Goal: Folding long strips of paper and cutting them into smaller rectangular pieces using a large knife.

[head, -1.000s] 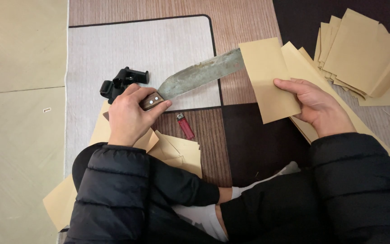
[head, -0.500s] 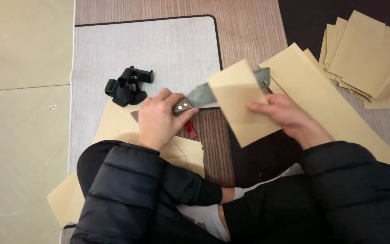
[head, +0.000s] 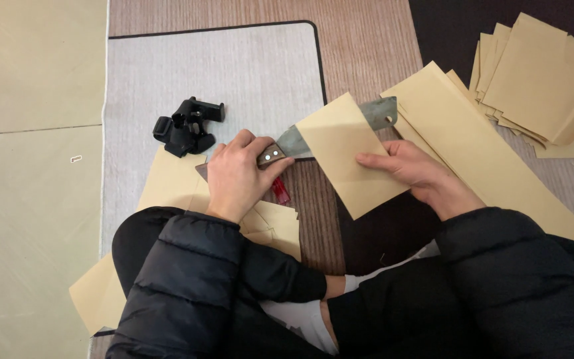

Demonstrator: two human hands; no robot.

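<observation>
Presently, the left hand [head: 237,178] was closed around the wooden handle of a large grey steel cleaver [head: 340,129]. The right hand [head: 412,169] pinched a folded tan paper sheet [head: 348,154] draped over the blade, above the patterned floor mat [head: 234,73].

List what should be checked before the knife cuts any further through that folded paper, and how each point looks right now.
1. Grip on knife: left hand wraps the wooden handle. Ok.
2. Folded paper sheet held: right hand pinches its right edge. Ok.
3. Blade inside the fold: tip shows beyond the sheet's far edge. Ok.
4. Fingers off the cutting edge: hidden under the sheet. Cannot tell.
5. Space around: black plastic object and red lighter lie close to the left hand. Not ok.
</observation>
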